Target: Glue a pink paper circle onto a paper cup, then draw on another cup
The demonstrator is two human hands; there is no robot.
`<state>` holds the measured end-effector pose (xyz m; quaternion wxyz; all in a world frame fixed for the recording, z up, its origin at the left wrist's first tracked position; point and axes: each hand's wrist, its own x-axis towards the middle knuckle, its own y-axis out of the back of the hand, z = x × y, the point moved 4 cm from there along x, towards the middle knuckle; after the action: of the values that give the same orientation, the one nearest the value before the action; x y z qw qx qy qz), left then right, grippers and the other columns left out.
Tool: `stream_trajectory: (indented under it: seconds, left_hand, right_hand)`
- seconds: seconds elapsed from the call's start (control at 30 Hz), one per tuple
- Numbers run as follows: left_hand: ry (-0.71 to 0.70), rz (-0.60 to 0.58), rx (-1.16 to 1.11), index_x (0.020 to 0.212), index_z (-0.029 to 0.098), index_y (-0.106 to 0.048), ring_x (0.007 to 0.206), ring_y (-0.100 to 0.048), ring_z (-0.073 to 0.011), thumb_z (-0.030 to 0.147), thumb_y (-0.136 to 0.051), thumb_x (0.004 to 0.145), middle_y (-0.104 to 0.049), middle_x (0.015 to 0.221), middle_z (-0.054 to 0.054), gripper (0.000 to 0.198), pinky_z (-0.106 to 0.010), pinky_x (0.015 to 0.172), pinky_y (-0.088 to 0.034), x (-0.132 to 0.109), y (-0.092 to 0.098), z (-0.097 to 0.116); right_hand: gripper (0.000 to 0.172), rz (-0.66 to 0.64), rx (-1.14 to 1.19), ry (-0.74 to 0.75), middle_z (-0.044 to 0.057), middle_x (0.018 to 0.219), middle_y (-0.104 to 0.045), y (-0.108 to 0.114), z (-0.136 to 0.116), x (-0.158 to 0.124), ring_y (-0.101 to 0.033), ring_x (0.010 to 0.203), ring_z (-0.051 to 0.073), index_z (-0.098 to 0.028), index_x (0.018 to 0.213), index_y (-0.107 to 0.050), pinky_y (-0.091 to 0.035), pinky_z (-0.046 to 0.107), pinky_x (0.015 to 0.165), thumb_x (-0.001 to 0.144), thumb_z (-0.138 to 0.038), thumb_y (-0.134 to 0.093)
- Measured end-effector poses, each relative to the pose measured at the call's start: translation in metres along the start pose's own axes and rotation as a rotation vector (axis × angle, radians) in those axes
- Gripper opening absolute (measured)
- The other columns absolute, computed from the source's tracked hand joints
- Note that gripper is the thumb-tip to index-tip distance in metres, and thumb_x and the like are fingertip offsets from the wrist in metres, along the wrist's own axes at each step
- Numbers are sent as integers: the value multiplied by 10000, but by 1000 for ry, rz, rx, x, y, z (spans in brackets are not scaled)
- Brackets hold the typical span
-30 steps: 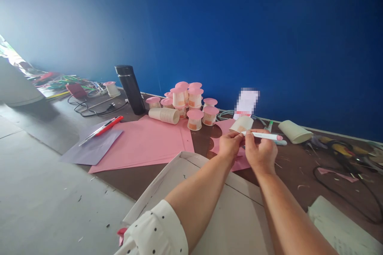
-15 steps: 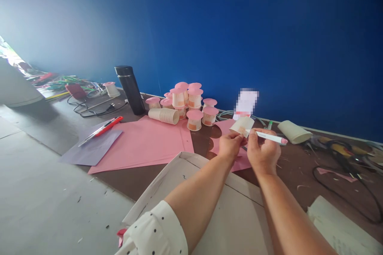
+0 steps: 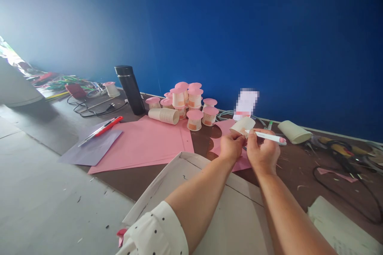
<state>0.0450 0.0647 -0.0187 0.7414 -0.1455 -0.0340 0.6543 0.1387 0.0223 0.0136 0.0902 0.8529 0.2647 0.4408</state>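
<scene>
My left hand (image 3: 232,146) is closed on a white paper cup (image 3: 244,124), held tilted over a pink sheet with rounded cut-outs (image 3: 225,127). In my right hand (image 3: 263,153) is a white marker pen (image 3: 267,136) with a pink end, its tip touching or very near the side of the cup. Part of the cup is hidden behind my fingers. Several small cups with pink disc tops (image 3: 194,119) stand grouped to the left, some stacked. Beside them a nested stack of paper cups (image 3: 164,115) lies on its side.
Pink sheets (image 3: 140,143), a purple sheet (image 3: 104,149) and a red utility knife (image 3: 109,126) lie to the left. A black flask (image 3: 130,89) stands behind. Another cup (image 3: 294,132) and a black cable (image 3: 338,199) are on the right, a white board (image 3: 179,183) under my forearms.
My left hand has shifted slightly with the cup, which has turned a little. The marker has moved slightly against it. Everything else is the same.
</scene>
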Motion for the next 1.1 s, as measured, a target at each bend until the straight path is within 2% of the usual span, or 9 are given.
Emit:
stream_trajectory:
  seconds: [0.2,0.37,0.43,0.57,0.63,0.73,0.9,1.1]
  left_hand:
    - [-20,13,26,591,162,-659,554,-502,-105,195,-644,707,-598,583,-8,121,-218,578,-425,-2,2,4]
    - [19,27,0,588,162,-648,539,-492,-98,203,-655,702,-589,571,-3,121,-206,544,-417,-2,2,2]
    - [38,12,-83,599,159,-654,556,-516,-100,215,-674,694,-592,578,-5,112,-208,570,-438,1,1,-1]
    - [97,-21,-386,635,129,-651,626,-591,-115,203,-690,683,-616,627,-34,96,-232,672,-492,8,-2,-10]
    - [133,-25,-464,652,116,-648,637,-603,-116,189,-697,676,-624,655,-47,91,-238,682,-497,10,-3,-14]
    - [161,-63,-482,679,121,-658,647,-608,-117,210,-712,671,-640,693,-50,104,-239,671,-491,9,-4,-14]
    - [99,-102,-457,660,133,-661,605,-585,-111,264,-737,659,-620,632,-25,151,-238,653,-477,6,-5,-11]
    - [99,-98,-489,675,124,-665,605,-589,-98,228,-727,667,-632,653,-30,121,-240,702,-486,10,-5,-14]
  right_hand:
    - [223,-28,0,-25,105,807,-664,-1,1,0,-616,758,231,-170,843,-609,-455,345,700,796,-373,-530]
    - [227,-36,14,-20,109,805,-665,-1,-1,-1,-615,750,228,-169,832,-608,-457,340,689,791,-379,-533]
    - [235,-48,24,-20,99,778,-659,-1,-1,-1,-613,733,223,-172,825,-607,-456,332,676,792,-395,-540]
    - [248,30,44,-21,103,820,-661,3,0,-1,-610,725,207,-164,865,-601,-463,330,690,817,-395,-525]
    - [254,48,47,-19,105,825,-663,3,1,-1,-607,716,205,-160,871,-604,-463,332,689,822,-395,-520]
    - [240,29,32,-14,100,804,-663,3,-1,-1,-602,706,204,-162,855,-613,-457,330,684,810,-384,-533]
    - [227,-15,19,-6,99,805,-669,2,-5,-2,-608,725,209,-170,825,-621,-453,320,667,794,-382,-547]
    - [220,2,-12,6,106,828,-674,1,-2,0,-611,747,224,-172,834,-615,-453,340,691,795,-368,-523]
